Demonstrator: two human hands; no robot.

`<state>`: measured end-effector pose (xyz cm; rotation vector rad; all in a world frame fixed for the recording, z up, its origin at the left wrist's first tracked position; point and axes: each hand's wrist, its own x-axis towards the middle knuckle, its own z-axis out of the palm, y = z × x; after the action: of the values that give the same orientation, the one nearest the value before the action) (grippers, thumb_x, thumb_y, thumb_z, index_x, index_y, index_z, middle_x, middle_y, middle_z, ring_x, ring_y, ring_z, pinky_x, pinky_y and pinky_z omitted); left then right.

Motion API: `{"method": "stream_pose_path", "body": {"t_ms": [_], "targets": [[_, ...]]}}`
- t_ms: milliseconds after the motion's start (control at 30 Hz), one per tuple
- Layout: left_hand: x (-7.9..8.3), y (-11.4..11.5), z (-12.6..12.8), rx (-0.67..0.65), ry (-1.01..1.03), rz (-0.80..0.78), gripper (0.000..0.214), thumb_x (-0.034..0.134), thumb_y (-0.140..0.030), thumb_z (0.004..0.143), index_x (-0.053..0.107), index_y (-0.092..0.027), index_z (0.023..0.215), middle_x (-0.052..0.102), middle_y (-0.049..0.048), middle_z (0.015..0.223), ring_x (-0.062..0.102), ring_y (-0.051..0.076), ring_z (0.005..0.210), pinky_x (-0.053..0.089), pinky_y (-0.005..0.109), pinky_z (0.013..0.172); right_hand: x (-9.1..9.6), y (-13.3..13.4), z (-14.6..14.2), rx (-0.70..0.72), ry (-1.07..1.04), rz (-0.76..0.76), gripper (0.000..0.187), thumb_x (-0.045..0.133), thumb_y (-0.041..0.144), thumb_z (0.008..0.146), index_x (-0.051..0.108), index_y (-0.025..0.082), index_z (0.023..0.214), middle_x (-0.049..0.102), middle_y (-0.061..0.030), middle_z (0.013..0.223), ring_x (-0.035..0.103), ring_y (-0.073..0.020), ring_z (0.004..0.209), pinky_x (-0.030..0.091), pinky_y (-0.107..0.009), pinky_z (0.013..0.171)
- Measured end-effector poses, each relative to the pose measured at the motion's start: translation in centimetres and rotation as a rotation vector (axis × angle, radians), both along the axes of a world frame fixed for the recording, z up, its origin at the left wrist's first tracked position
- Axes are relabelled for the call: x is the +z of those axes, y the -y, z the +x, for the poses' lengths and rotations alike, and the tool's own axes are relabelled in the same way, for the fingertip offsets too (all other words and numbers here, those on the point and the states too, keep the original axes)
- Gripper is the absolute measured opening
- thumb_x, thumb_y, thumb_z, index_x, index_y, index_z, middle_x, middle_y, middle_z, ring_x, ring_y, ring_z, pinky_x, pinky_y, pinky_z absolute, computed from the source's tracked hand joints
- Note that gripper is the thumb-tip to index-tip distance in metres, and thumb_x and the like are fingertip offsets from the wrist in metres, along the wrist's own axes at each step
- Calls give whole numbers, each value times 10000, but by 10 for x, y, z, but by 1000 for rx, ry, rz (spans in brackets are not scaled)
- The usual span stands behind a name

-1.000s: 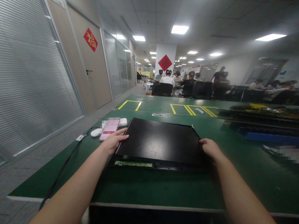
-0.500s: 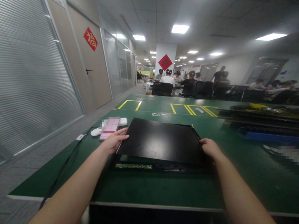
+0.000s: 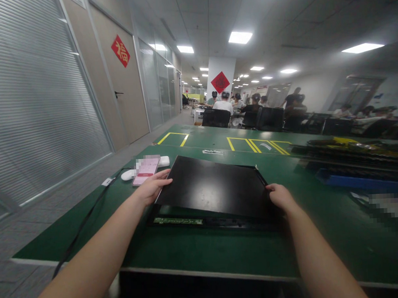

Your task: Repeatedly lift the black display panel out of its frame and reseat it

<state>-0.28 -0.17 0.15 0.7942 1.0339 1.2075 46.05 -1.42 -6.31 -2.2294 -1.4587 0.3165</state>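
A flat black screen panel [image 3: 214,185] is held at a tilt between my two hands, its near edge raised off the dark frame [image 3: 235,223] beneath. My left hand [image 3: 152,187] grips the panel's left edge, thumb on top and fingers along the side. At the right edge, my right hand [image 3: 280,197] is closed on the panel, its fingertips partly hidden. A green circuit board strip [image 3: 178,221] shows in the gap below the panel's near edge. The rest of the frame lies hidden under the panel.
On the green table [image 3: 204,258], a phone [image 3: 145,172] and a white mouse [image 3: 127,175] lie left of the panel. A black cable [image 3: 85,222] crosses the left side. Stacked dark panels [image 3: 347,160] and a blue tray [image 3: 358,181] stand right. Several people sit beyond.
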Motion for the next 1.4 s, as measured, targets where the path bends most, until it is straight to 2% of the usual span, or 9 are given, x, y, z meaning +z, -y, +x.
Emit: {"method": "stream_pose_path", "body": {"t_ms": [133,433,567,800,967,1167,1300,1400], "targets": [[1,0,1,-1,18,32,532,715,69,597,688,-120,1093,729,129,1146,722,254,981,614,263,752,0,0,0,-4,-6,-8,465,500,53,715,710,146,1120,696,-122,1151,643,-261,1084,485,-302,895],[4,3,2,-34,38,110,624,791,-29,575,659,-142,1174,712,130,1201,685,274,1080,578,298,867,0,0,1,8,13,15,411,541,98,717,723,159,1080,704,-116,1130,652,-258,1046,487,-301,866],[6,4,3,-54,47,151,650,809,-68,574,641,-139,1198,707,136,1210,684,285,1081,586,315,851,6,1,-3,9,18,-8,343,532,190,793,712,160,1084,701,-111,1121,651,-248,1025,484,-297,850],[8,7,5,-33,43,222,641,792,-72,580,643,-151,1198,703,118,1226,645,291,1154,558,335,926,14,3,-10,-55,-8,27,431,518,370,871,654,146,1213,711,-120,1011,666,-234,937,491,-298,801],[7,5,5,-45,41,281,657,800,-104,578,636,-153,1212,683,116,1264,602,299,1215,523,358,991,15,4,-10,-68,-167,106,368,510,414,874,721,171,1053,716,-133,1062,660,-260,1008,506,-326,849],[6,3,2,8,20,242,603,770,-96,617,658,-190,1202,711,80,1222,629,275,1180,534,317,959,14,5,-9,-118,-603,171,331,599,386,768,728,158,971,721,-134,1085,679,-259,973,532,-299,723],[8,0,-5,91,34,261,549,751,-112,636,685,-185,1177,729,67,1179,670,263,1103,556,290,896,17,3,-9,-58,-696,262,388,614,363,696,728,149,999,726,-119,1078,676,-272,985,527,-311,698],[7,-5,-10,153,42,229,555,738,-117,627,686,-150,1179,753,76,1097,717,241,959,574,255,769,23,5,-11,-24,-692,317,413,622,370,691,727,141,1019,739,-112,1013,679,-279,960,527,-329,715]]}}
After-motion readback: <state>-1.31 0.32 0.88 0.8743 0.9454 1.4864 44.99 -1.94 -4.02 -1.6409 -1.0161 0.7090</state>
